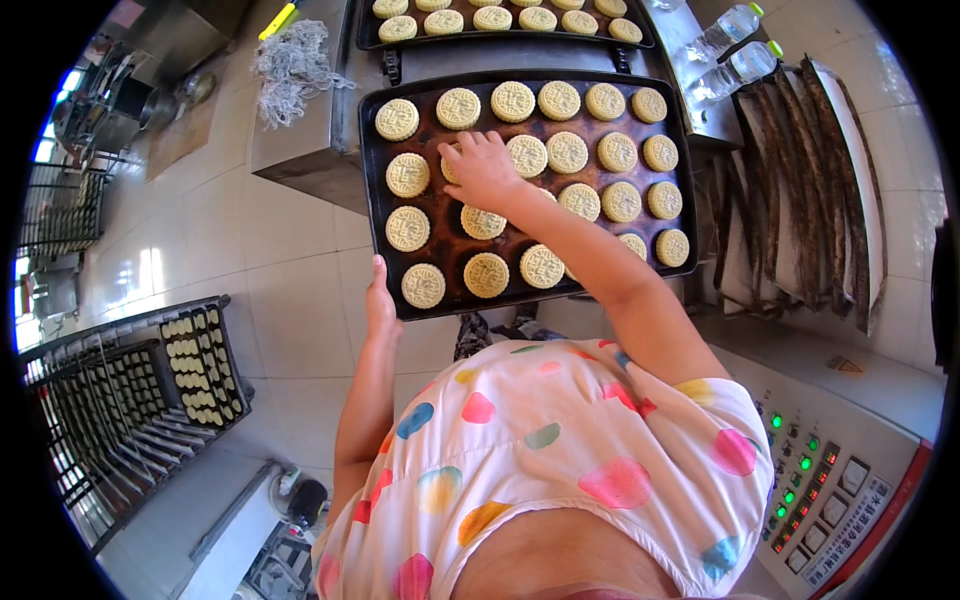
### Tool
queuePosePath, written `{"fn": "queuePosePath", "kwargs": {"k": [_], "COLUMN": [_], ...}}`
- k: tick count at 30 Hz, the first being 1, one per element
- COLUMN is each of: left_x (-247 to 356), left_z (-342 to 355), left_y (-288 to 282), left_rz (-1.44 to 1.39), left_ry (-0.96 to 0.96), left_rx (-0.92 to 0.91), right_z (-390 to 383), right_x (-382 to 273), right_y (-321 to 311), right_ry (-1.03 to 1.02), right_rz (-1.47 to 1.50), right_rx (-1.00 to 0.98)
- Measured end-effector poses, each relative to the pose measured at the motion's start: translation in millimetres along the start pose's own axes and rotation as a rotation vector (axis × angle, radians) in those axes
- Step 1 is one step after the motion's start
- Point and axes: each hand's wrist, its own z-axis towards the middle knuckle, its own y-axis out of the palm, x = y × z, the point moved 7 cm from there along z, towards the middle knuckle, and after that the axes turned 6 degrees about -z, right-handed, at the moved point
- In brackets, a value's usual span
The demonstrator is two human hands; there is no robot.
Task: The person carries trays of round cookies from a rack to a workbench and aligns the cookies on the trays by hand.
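Observation:
A dark baking tray (450, 225) lies before me, its far side at the metal counter. Rows of round pale-yellow mooncakes (485, 275) with stamped patterns and scalloped rims sit on it. My left hand (381, 300) grips the tray's near left corner; the thumb stands up along the outer edge and the other fingers are hidden. My right hand (483, 172) reaches across the tray, its fingers bent round a mooncake (450, 163) in the second column from the left. That cake is partly covered by the hand, and my forearm hides parts of several others.
A second tray (500, 42) of mooncakes stands farther back. Wire mesh (298, 75) lies on the counter's left end, and clear bottles (735, 72) on the right. Stacked boards (800, 190) lean at right, above a control panel (815, 480). A loaded rack (150, 400) stands left.

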Motion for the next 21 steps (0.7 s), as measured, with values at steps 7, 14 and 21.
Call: {"fn": "queuePosePath", "kwargs": {"k": [7, 14, 21], "left_x": [-1.1, -2.2, -1.2], "left_z": [-3.1, -0.3, -1.3], "left_y": [-3.0, -0.7, 10.2], "left_rz": [0.028, 0.028, 0.051], "left_ry": [-0.038, -0.004, 0.021], "left_rx": [0.041, 0.019, 0.0], "right_z": [-51.6, -86.2, -83.0], "right_x": [80.5, 131.7, 141.8], "right_y": [-38.5, -27.4, -9.1], "right_ry": [0.178, 0.155, 0.114], "right_rz": [0.094, -0.031, -0.078], "right_rx": [0.022, -0.121, -0.145]}}
